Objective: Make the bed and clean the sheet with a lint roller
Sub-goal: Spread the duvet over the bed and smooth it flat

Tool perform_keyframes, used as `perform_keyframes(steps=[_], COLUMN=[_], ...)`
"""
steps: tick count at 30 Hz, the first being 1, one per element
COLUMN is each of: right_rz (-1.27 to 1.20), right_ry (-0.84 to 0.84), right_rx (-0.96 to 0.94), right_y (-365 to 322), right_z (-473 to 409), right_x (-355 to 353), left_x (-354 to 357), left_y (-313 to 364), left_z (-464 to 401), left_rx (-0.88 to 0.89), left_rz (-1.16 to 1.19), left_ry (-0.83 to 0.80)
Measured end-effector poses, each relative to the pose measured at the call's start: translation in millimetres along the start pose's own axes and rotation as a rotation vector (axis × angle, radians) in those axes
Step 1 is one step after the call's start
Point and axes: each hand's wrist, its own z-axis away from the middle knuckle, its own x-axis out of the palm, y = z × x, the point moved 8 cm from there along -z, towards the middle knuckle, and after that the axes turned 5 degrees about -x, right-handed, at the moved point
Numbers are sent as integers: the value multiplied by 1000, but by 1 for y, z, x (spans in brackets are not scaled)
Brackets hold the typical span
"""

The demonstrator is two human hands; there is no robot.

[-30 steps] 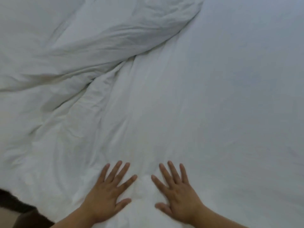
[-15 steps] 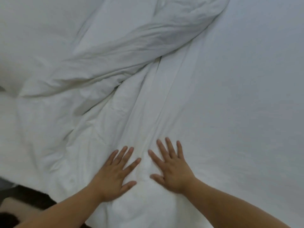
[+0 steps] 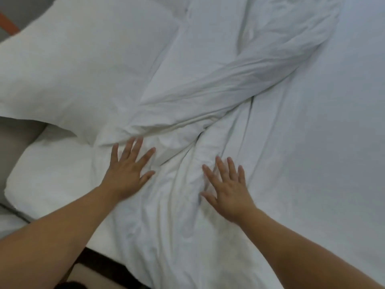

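Pressing flat left hand (image 3: 127, 174), right hand (image 3: 227, 187), on creased sheet (image 3: 312, 142)

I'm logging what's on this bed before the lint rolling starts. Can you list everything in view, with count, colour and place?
pillow: one, white, upper left, its lower corner overhanging the bed edge.
bunched duvet: one, white, a twisted ridge running from upper right down to the centre, between the hands.
smooth sheet: one, white, flat, fills the right side.
bed edge: one, white, rounded corner at left.
floor: grey-beige at far left, dark patch at the bottom.
orange strip: one, top left corner; cannot tell what it is.
lint roller: none in view.
left hand: one, flat, fingers spread, on the wrinkled fabric.
right hand: one, flat, fingers spread, on the wrinkled fabric.
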Motion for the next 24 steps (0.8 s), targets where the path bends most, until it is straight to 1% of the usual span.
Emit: perform_keyframes(steps=[1,2,3,4,6,7,8,9,10,11,12,13,15,16,17,18,20,21,22,23,24], right_rz=[-15,-30,-24,9,66,86,71,5,-102,-245,-386,-522,-823,-994,-1175,-1361,-1712,-1818,-1849,-1790,-1645], right_ry=[-36,-64,-98,-138,-211,-217,-229,-222,-177,-124,-42,62,236,283,312,329,323,314,297,275,252], right_rx=[-3,-30,-82,-149,-237,-249,-243,-206,-133,-23,92,207,410,498,569,624,688,699,703,706,764], right_y=[-13,-29,-47,-63,-85,-90,-91,-88,-83,-77,-70,-63,-54,-51,-49,-47,-36,-27,-15,0,20], right_z=[-4,-2,6,19,48,56,59,58,53,45,37,29,11,2,-6,-13,-19,-16,-9,3,22], right_x=[12,26,40,51,63,61,57,49,37,23,9,-9,-43,-56,-68,-77,-91,-96,-99,-98,-90], left_x=[6,11,15,24,50,65,78,88,91,88,80,66,23,-7,-37,-59,-78,-78,-73,-67,-63], left_y=[-15,-34,-57,-82,-124,-138,-145,-146,-142,-137,-132,-126,-109,-88,-57,-21,58,93,121,135,143], left_z=[0,1,2,3,14,20,24,26,25,22,18,16,19,26,37,50,89,112,129,135,140], left_rx=[-45,-132,-259,-412,-753,-899,-1007,-1065,-1065,-1027,-975,-921,-753,-589,-383,-143,323,518,635,655,674], left_rz=[43,122,220,322,553,713,921,1132,1302,1398,1436,1412,1254,1178,1091,974,735,584,418,299,218], left_ry=[25,55,81,74,-34,-92,-148,-197,-236,-245,-207,-136,65,153,205,217,171,127,100,40,37])
